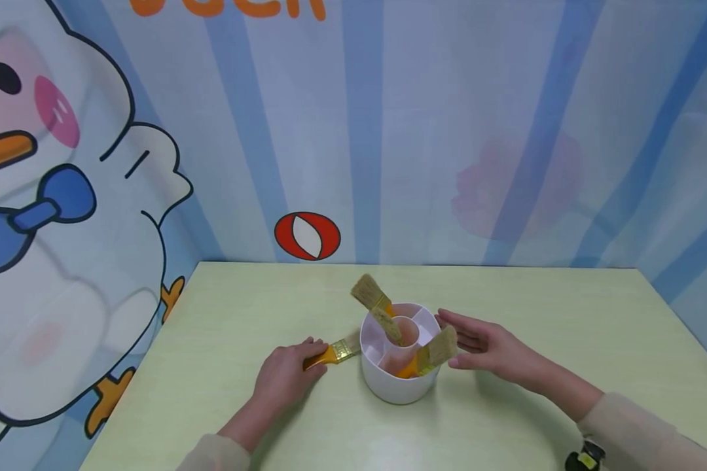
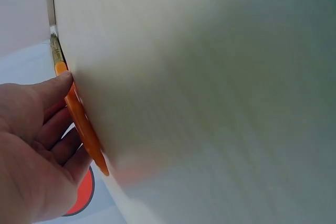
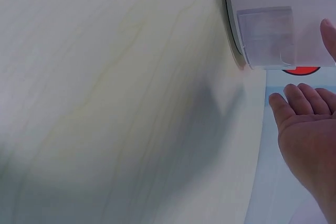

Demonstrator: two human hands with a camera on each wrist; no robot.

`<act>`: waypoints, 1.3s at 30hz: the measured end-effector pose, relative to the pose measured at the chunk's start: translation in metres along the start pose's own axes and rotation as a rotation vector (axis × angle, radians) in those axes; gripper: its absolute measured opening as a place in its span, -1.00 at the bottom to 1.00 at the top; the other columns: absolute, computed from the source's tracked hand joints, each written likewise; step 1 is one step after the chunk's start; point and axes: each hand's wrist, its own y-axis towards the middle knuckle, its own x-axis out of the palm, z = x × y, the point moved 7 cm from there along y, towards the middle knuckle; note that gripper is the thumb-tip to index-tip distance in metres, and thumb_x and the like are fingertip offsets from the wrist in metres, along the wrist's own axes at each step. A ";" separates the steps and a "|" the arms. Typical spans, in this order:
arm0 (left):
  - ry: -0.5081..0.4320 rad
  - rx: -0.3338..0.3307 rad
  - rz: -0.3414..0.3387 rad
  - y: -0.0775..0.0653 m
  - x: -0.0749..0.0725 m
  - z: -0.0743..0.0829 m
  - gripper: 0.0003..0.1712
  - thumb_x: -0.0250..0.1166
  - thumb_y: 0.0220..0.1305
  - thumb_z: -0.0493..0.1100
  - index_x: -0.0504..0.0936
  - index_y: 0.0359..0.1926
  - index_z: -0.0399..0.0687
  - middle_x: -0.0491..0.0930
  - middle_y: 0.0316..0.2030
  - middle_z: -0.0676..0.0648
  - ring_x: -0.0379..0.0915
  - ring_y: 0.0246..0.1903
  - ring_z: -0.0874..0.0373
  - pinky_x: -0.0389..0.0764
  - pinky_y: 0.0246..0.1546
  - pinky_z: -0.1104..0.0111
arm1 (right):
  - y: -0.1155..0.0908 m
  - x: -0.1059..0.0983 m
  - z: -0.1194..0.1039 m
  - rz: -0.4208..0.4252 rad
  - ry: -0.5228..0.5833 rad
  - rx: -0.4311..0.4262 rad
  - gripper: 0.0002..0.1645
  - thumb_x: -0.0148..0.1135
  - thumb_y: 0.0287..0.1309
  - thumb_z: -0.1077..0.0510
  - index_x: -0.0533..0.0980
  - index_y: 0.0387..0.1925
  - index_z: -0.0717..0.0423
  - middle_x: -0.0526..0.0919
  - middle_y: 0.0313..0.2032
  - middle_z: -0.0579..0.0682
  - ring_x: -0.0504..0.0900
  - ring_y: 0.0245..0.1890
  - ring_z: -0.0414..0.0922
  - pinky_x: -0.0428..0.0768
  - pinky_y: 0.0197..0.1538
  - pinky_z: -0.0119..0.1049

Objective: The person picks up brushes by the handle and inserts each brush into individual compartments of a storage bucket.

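Observation:
My left hand (image 1: 285, 376) pinches a paintbrush (image 1: 330, 355) by its orange handle, low over the table. The brush's bristles point at the left side of a round white holder (image 1: 397, 392) with compartments; I cannot tell if they touch it. In the left wrist view the thumb presses on the orange handle (image 2: 84, 124), with curled fingers behind it. Inside the holder stand three more paintbrushes, bristles up: one at the back (image 1: 367, 292), one in the middle (image 1: 387, 325), one at the front right (image 1: 438, 348). My right hand (image 1: 489, 350), fingers extended, is beside the holder's right side.
A pale wooden table (image 1: 212, 314) lies under everything, its far edge against a printed blue-striped backdrop (image 1: 412, 163). The right wrist view shows a clear plastic box-like part (image 3: 268, 38) on the holder's outer wall.

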 end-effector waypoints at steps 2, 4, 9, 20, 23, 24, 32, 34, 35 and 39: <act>0.009 0.009 0.014 0.001 0.000 0.002 -0.58 0.55 0.30 -0.21 0.80 0.18 -0.05 0.75 0.17 -0.10 0.69 0.18 -0.16 0.70 0.17 -0.12 | 0.001 0.001 0.001 -0.015 0.036 0.004 0.03 0.41 0.42 0.19 0.04 0.68 0.27 0.04 0.66 0.29 0.42 0.45 -0.38 0.54 0.33 -0.50; 0.017 0.017 0.031 0.002 0.000 0.002 -0.60 0.55 0.28 -0.23 0.81 0.14 -0.04 0.77 0.13 -0.09 0.71 0.16 -0.14 0.71 0.16 -0.10 | 0.002 0.002 0.002 -0.028 0.064 0.007 0.03 0.41 0.41 0.20 0.04 0.68 0.26 0.04 0.65 0.31 0.43 0.39 -0.48 0.57 0.33 -0.46; 0.048 0.063 0.084 0.003 -0.002 0.006 -0.66 0.58 0.23 -0.29 0.85 0.04 -0.06 0.81 0.03 -0.11 0.76 0.07 -0.08 0.77 0.08 -0.03 | 0.004 0.005 0.002 -0.038 0.091 0.023 0.03 0.44 0.39 0.21 0.07 0.68 0.22 0.13 0.62 0.35 0.46 0.41 -0.37 0.62 0.32 -0.37; 0.055 0.036 0.098 0.009 -0.007 0.006 -0.73 0.59 0.22 -0.29 0.89 -0.05 0.02 0.85 -0.11 -0.01 0.79 -0.07 0.01 0.80 -0.02 0.05 | 0.007 0.007 0.001 -0.016 0.051 0.038 0.05 0.49 0.34 0.20 0.11 0.67 0.25 0.24 0.58 0.37 0.52 0.44 -0.10 0.67 0.28 -0.34; 0.014 -0.012 0.090 0.011 -0.009 0.002 -0.73 0.59 0.22 -0.28 0.90 -0.05 0.05 0.85 -0.11 0.02 0.78 -0.05 0.03 0.78 0.03 0.04 | 0.009 0.007 0.000 -0.015 0.028 0.025 0.06 0.50 0.32 0.20 0.12 0.66 0.24 0.24 0.58 0.35 0.44 0.49 0.12 0.64 0.30 -0.38; -0.001 -0.026 0.089 0.011 -0.011 0.001 -0.73 0.59 0.23 -0.28 0.90 -0.05 0.05 0.85 -0.11 0.03 0.77 -0.04 0.03 0.77 0.05 0.03 | 0.009 0.007 0.000 -0.014 0.016 0.018 0.06 0.51 0.31 0.20 0.13 0.66 0.24 0.25 0.58 0.35 0.40 0.51 0.20 0.62 0.31 -0.40; -0.188 -0.116 0.137 0.004 -0.033 -0.013 -0.70 0.58 0.23 -0.31 0.90 -0.03 0.05 0.85 -0.12 0.05 0.76 -0.05 0.05 0.79 0.03 0.11 | 0.011 0.007 -0.003 -0.013 -0.041 -0.012 0.06 0.54 0.29 0.15 0.17 0.65 0.21 0.27 0.58 0.29 0.31 0.53 0.33 0.53 0.40 -0.41; -0.276 -0.154 0.151 0.001 -0.039 -0.016 -0.69 0.57 0.24 -0.32 0.89 -0.01 0.03 0.85 -0.10 0.02 0.77 -0.07 0.06 0.81 -0.01 0.18 | 0.011 0.008 -0.004 -0.014 -0.047 -0.019 0.06 0.54 0.29 0.15 0.18 0.65 0.22 0.27 0.58 0.29 0.32 0.53 0.31 0.52 0.40 -0.42; -0.324 -0.178 0.156 0.000 -0.041 -0.017 -0.69 0.57 0.25 -0.31 0.88 0.00 0.02 0.85 -0.09 0.00 0.77 -0.07 0.06 0.82 -0.03 0.22 | 0.012 0.008 -0.004 -0.013 -0.049 -0.023 0.06 0.54 0.28 0.16 0.18 0.65 0.23 0.27 0.58 0.29 0.33 0.52 0.30 0.52 0.39 -0.43; -0.521 -0.266 0.170 -0.002 -0.047 -0.016 -0.65 0.56 0.27 -0.31 0.86 0.07 0.00 0.83 -0.02 -0.07 0.78 -0.04 0.03 0.82 -0.07 0.35 | 0.011 0.008 -0.006 -0.008 -0.061 -0.031 0.04 0.53 0.30 0.17 0.18 0.64 0.27 0.27 0.58 0.32 0.39 0.50 0.25 0.53 0.37 -0.45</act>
